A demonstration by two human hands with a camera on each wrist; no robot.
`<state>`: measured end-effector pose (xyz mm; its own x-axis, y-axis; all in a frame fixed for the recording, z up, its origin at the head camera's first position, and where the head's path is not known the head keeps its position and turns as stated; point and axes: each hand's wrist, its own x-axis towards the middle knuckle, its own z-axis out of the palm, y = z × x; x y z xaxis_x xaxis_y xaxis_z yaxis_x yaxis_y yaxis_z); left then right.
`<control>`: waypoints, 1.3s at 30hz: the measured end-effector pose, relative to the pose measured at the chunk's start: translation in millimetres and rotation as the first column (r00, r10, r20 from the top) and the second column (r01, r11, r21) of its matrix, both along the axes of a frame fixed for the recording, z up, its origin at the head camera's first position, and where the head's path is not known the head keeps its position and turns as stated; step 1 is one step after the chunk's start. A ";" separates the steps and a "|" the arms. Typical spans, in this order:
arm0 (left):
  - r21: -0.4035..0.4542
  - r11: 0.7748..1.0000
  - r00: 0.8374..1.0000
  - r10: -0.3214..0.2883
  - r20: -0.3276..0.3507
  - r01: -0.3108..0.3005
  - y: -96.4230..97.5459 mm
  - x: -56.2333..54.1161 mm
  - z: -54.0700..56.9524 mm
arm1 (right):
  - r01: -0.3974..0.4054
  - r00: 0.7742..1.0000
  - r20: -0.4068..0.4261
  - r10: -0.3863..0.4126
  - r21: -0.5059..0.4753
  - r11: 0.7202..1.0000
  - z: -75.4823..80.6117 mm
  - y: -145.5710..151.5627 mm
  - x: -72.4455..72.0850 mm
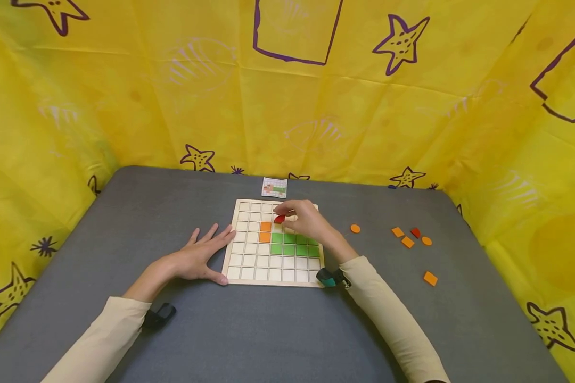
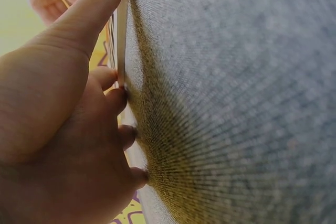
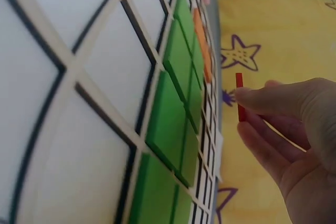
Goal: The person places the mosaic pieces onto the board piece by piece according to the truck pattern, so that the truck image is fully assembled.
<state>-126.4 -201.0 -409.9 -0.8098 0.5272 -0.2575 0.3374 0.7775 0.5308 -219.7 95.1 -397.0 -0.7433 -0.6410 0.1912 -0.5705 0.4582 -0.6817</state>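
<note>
A wooden grid board (image 1: 268, 283) lies on the grey table, with green square tiles (image 1: 289, 249) in two rows and two orange square tiles (image 1: 265, 236) beside them. Above its upper middle cells, my right hand (image 1: 304, 219) pinches a red tile (image 1: 280, 218) between thumb and fingers. The right wrist view shows that red tile (image 3: 241, 98) edge-on, apart from the board's surface. My left hand (image 1: 196, 258) lies spread at the board's left side, thumb and a fingertip touching the frame. In the left wrist view, the left hand's thumb (image 2: 97, 3) rests against the board's edge (image 2: 122, 40).
Behind the board lies a small pattern card (image 1: 274, 188). To the right are scattered loose pieces: an orange round tile (image 1: 355, 229), another orange round tile (image 1: 427, 241), a red tile (image 1: 415, 232) and several orange squares, one (image 1: 430, 278) nearer. Yellow cloth (image 1: 287, 106) hangs around the table.
</note>
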 end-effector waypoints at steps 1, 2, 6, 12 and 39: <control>0.001 1.000 1.000 0.002 0.000 -0.002 -0.3 0.2 0.3 | -0.015 1.000 -0.001 0.015 0.010 1.000 -0.1 -3.2 0.9; 0.001 1.000 1.000 0.003 0.000 -0.003 -0.6 0.5 0.6 | -0.029 1.000 -0.006 0.029 0.023 0.999 -0.4 -6.3 1.9; 0.009 1.000 1.000 0.005 0.005 -0.006 -0.8 1.5 2.0 | -0.070 0.997 -0.030 0.072 0.059 0.996 -1.9 -18.1 6.5; 0.010 1.000 1.000 0.009 0.008 -0.009 -1.2 1.9 0.0 | -0.082 0.995 -0.057 0.087 0.093 0.992 -4.1 -33.1 8.6; 0.009 1.000 1.000 0.015 0.021 -0.015 1.2 3.0 5.2 | -0.102 0.994 -0.012 0.105 0.171 0.980 -10.3 -56.0 -1.3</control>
